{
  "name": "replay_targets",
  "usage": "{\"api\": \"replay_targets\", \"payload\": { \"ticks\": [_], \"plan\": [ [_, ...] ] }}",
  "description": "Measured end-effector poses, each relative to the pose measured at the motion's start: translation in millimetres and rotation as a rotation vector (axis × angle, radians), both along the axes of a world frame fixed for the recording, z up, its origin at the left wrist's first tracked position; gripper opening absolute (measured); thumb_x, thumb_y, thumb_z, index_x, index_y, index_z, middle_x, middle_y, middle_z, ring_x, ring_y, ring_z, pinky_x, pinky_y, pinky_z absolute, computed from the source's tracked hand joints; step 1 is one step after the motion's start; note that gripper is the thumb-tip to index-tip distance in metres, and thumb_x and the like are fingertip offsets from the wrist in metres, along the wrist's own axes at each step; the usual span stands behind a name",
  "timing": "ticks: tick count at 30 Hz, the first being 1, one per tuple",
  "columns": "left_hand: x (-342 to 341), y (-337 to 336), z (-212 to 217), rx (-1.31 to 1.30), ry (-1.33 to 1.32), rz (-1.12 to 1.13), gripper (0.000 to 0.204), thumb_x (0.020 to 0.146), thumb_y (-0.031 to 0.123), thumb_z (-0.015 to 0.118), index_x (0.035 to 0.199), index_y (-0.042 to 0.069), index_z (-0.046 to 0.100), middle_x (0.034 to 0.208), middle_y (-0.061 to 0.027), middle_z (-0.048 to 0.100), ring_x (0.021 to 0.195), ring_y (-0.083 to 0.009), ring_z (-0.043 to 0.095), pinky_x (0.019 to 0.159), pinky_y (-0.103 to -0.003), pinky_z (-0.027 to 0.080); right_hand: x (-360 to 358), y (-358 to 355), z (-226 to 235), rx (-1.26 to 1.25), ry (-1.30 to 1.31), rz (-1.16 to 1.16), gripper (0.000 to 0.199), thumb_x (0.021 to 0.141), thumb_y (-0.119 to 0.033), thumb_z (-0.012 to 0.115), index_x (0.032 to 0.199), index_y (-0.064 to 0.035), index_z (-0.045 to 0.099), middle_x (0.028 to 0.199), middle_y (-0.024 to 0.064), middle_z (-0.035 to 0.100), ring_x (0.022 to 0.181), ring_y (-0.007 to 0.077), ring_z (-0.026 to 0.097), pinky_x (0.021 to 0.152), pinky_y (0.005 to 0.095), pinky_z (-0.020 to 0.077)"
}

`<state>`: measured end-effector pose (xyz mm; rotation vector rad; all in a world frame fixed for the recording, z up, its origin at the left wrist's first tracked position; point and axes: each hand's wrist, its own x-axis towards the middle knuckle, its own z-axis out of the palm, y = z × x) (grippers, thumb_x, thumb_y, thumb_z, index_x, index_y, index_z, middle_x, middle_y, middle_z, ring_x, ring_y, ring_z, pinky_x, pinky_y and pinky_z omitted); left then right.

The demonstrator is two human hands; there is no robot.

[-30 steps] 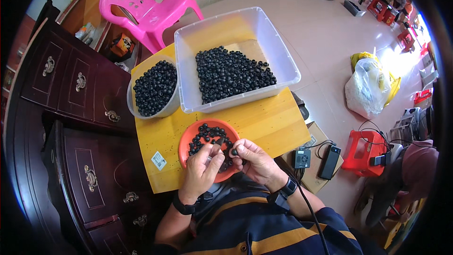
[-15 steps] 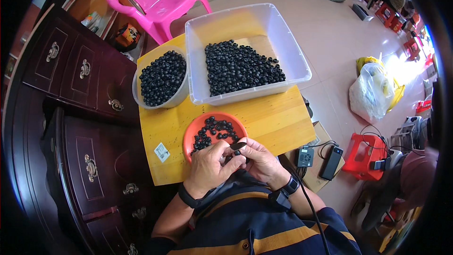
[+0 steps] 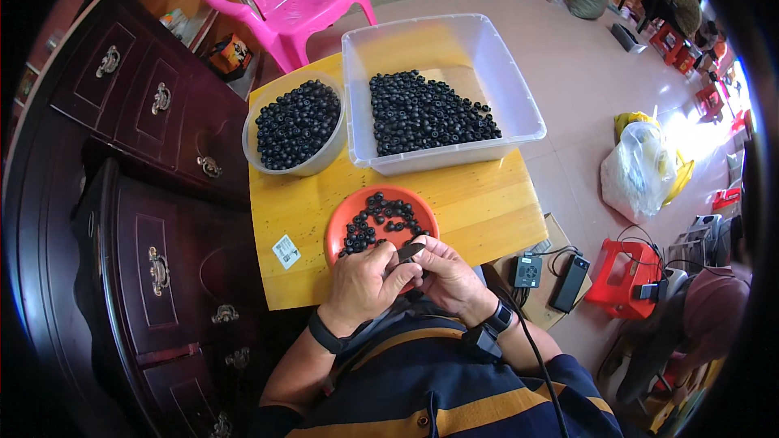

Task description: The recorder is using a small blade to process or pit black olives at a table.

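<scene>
In front of my body, my left hand (image 3: 361, 285) and my right hand (image 3: 454, 285) meet at the near rim of an orange-red bowl (image 3: 334, 225). The left fingers are closed round a dark, flat, blade-like piece (image 3: 411, 251), which points toward the right fingertips. My right hand is closed against the left one, its thumb and forefinger pinched; what it grips is hidden. Small black ring-shaped beads (image 3: 361, 237) lie scattered in the bowl.
Beyond the bowl, a round tub (image 3: 253, 158) and a large clear bin (image 3: 523, 126) of black beads stand on the yellow table (image 3: 479, 207). Dark drawers (image 3: 154, 219) flank the left. A pink chair (image 3: 304, 12) is behind; a red stool (image 3: 604, 284) and a person's sleeve (image 3: 714, 300) are right.
The view has shifted slightly, so the table and containers appear a little to the right. My hands stay together at the bowl; the dark piece is tilted more between them.
</scene>
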<state>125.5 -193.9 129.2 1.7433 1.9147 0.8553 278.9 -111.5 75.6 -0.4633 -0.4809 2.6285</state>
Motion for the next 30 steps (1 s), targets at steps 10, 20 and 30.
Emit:
{"api": "replay_targets", "payload": {
  "ticks": [10,20,30],
  "plan": [
    [-6,-23,5,0.084,-0.066,0.051,0.035,0.091,0.033,0.071,0.078,0.004,0.057,0.07,-0.0105,0.068,0.06,-0.0262,0.068,0.053,-0.035,0.049,-9,-16,6,-0.078,0.06,0.026,0.006,0.098,-0.012,0.058,0.1,-0.0065,0.058,0.09,0.0024,0.064,0.074,0.0111,0.062,0.07,0.0241,0.0534],
    [-8,-23,15,0.164,-0.001,0.078,0.04,0.085,0.038,0.076,0.074,0.007,0.055,0.059,-0.0071,0.057,0.05,-0.0224,0.058,0.047,-0.034,0.044,-14,-23,20,-0.129,-0.026,0.033,0.006,0.1,-0.013,0.058,0.1,-0.0074,0.06,0.089,0.0023,0.065,0.071,0.0085,0.062,0.066,0.0206,0.0528],
    [2,-12,19,0.192,0.017,0.093,0.031,0.085,0.03,0.076,0.081,0.006,0.058,0.063,-0.0066,0.059,0.053,-0.0241,0.06,0.049,-0.035,0.046,-8,-14,12,-0.065,0.032,0.002,0.005,0.1,-0.012,0.056,0.1,-0.0075,0.059,0.089,0.002,0.064,0.072,0.0088,0.061,0.067,0.0215,0.0519]
  ]
}}
